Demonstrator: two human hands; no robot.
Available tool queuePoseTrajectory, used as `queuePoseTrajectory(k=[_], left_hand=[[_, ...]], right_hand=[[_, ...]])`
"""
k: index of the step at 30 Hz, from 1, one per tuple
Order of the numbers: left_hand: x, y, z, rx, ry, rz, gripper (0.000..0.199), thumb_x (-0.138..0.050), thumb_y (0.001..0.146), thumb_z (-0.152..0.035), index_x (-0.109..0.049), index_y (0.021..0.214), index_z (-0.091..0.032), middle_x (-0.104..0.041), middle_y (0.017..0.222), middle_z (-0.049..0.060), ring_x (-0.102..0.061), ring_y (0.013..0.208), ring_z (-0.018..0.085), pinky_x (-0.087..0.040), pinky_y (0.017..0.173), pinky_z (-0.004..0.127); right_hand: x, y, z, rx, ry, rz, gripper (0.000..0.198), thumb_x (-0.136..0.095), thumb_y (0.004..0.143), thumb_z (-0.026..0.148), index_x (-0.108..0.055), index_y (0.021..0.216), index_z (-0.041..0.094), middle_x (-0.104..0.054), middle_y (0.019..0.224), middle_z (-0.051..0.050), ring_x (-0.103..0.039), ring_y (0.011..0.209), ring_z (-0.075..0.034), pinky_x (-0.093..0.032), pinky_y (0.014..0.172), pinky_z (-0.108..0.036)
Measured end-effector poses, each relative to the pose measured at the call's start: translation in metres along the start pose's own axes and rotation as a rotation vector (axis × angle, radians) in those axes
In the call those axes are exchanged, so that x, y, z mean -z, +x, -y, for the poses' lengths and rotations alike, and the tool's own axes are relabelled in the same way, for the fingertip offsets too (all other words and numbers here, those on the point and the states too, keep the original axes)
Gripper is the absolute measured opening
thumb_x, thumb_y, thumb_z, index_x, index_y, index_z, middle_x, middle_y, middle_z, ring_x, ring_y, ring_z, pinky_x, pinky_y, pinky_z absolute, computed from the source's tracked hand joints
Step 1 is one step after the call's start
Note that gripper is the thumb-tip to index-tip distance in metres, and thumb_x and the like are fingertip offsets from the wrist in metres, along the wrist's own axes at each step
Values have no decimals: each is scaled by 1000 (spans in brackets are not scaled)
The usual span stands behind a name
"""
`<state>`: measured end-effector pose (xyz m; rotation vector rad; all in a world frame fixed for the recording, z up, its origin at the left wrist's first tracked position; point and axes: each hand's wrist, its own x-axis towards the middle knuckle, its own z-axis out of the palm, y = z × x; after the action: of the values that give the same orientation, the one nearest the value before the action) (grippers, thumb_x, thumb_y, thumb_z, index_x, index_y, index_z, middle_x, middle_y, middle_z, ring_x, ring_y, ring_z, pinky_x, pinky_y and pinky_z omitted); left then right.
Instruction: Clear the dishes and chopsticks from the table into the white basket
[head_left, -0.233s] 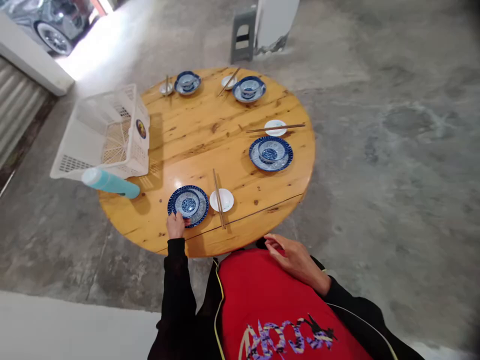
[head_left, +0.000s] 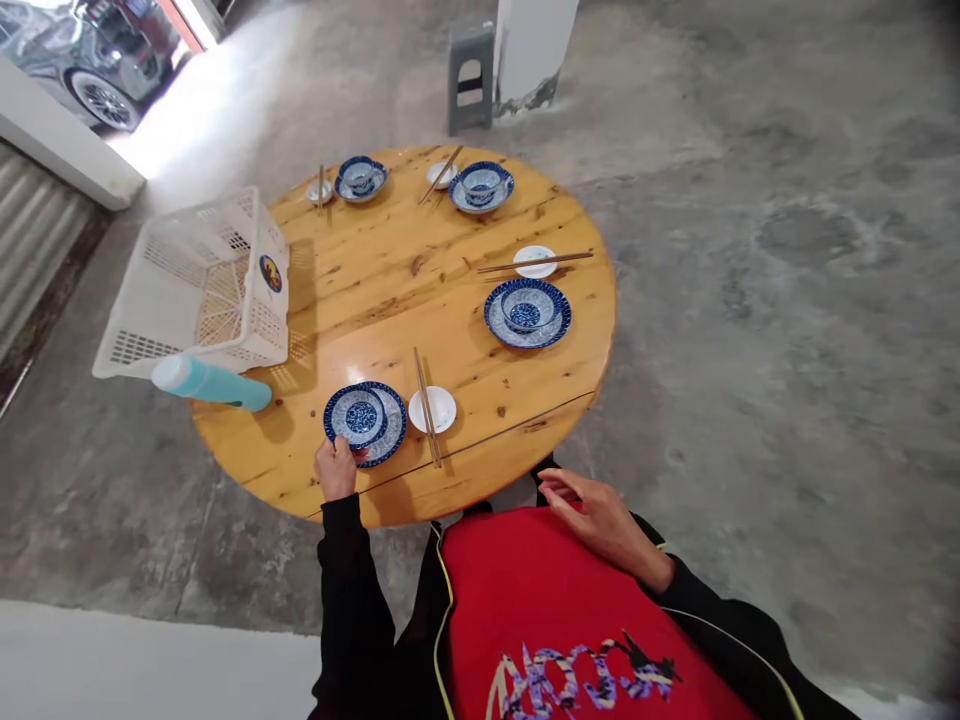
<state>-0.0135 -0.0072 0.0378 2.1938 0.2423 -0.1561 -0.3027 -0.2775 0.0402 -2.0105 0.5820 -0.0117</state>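
Observation:
My left hand (head_left: 336, 470) pinches the near rim of a blue-and-white bowl (head_left: 358, 414). That bowl sits off-centre, toward the left, over a blue-rimmed plate (head_left: 394, 440); whether it touches the plate I cannot tell. Just right of the plate, a pair of chopsticks (head_left: 424, 395) lies across a small white dish (head_left: 444, 410). My right hand (head_left: 600, 518) is held in front of my red shirt, beyond the table's edge, fingers apart and holding nothing.
On the round wooden table (head_left: 390, 320) are a white plastic basket (head_left: 262, 325) and a light-blue bottle (head_left: 217, 385) at left. Further settings include a bowl (head_left: 526, 305) at right and another bowl (head_left: 481, 185) at the back. A grey stool (head_left: 471, 80) stands beyond.
My left hand has drawn the bowl leftward relative to its plate. The whole view has shifted slightly; my right hand stays near my body.

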Motion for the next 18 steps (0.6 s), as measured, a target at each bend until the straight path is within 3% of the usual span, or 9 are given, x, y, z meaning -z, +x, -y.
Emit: queuePoseTrajectory(k=[4,7,13,18], left_hand=[[-7,-25,-43,-33,-89,24,20,-45,85,-38,-47,72,-23,-58,56,-2,-66,48,21,-52,45,29],[-31,-55,-77,-82,-80,86,21,-45,87,-39,-42,71,-25,-55,56,-2,-65,49,20,-53,46,29],[-128,-128,-138,-107,-36,286,23,-44,93,-40,-46,76,-24,-59,63,0,-64,53,17,-52,48,26],[-208,-168,-178,-70,31,347,27,-41,97,-36,-43,72,-24,-59,63,1,-67,57,17,-50,50,25]], right_hand=[[28,35,-1,-14,167,29,32,-54,89,45,-67,105,21,-79,89,-9,-77,82,-25,-62,75,-36],[56,78,7,42,295,50,35,-55,88,47,-66,107,20,-78,89,-8,-76,80,-24,-61,75,-35],[116,150,15,228,287,97,45,-50,95,52,-65,118,17,-71,77,-4,-73,71,-21,-57,68,-31],[166,181,-16,319,45,78,51,-48,96,54,-69,119,13,-73,80,-9,-71,71,-24,-52,65,-31]])
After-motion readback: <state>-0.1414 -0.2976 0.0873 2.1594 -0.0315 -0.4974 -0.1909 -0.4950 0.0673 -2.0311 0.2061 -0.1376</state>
